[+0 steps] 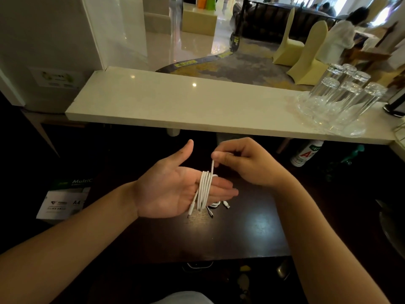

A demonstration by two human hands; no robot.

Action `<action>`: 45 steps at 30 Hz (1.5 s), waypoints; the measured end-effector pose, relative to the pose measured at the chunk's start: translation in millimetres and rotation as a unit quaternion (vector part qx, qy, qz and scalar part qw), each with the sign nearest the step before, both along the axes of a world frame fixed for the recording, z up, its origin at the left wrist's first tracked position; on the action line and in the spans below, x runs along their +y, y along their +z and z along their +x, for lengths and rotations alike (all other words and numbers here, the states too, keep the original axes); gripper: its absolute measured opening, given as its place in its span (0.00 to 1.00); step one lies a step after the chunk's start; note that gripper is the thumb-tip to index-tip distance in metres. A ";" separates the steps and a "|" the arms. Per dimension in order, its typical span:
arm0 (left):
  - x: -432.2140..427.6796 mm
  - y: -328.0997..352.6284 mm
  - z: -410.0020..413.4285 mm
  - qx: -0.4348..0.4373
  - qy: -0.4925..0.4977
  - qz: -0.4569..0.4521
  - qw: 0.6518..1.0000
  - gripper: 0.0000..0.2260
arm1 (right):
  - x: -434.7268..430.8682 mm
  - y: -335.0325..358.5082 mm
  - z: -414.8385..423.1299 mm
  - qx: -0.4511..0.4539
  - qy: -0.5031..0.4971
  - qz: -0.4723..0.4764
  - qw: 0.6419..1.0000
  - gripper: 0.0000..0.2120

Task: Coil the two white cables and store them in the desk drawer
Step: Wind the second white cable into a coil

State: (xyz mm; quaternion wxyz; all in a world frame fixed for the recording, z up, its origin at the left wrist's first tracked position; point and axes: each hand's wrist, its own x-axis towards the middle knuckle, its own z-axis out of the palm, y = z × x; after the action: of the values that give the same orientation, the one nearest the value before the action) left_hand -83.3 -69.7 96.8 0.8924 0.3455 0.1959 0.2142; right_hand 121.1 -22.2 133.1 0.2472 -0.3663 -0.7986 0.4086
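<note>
White cable (205, 189) is mid-coil: we hold our left hand (175, 189) flat and open with loops around its fingers, our right hand (238, 161) pinching the free strand above; second cable (215, 205) waits on the dark desk (241, 227) beneath, so more wraps come next.

Two bare hands — a left hand (173, 189) and a right hand (245, 161) — work over a dark counter (241, 233) where two white cables are in play: one cable (205, 189) looped in about four turns around the left fingers (223, 190), a second cable (215, 205) lying beneath them. Six upturned glasses (341, 102) stand on the pale ledge (175, 106), one bottle (306, 153) below it, one box of A4 paper (65, 198) at left — two covered chairs (304, 47) beyond.
</note>
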 end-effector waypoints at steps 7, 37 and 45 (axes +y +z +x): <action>-1.9 10.4 -7.6 -0.101 0.008 0.002 0.995 0.44 | -21.8 -56.9 -28.4 0.273 -0.042 -0.318 0.907 0.14; -7.4 -19.0 2.0 0.072 0.174 -0.005 0.982 0.23 | -79.3 -76.1 -45.3 0.313 -0.179 -0.270 0.893 0.16; -29.0 -17.3 25.7 0.211 0.382 0.070 0.897 0.30 | -85.8 -65.2 -40.5 0.229 -0.153 -0.217 0.937 0.15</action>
State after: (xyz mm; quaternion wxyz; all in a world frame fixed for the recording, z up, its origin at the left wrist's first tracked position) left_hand -57.6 -98.7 79.5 0.6528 0.3427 0.4813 0.4741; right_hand 80.6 -108.0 67.9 0.3968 -0.4253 -0.5468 0.6022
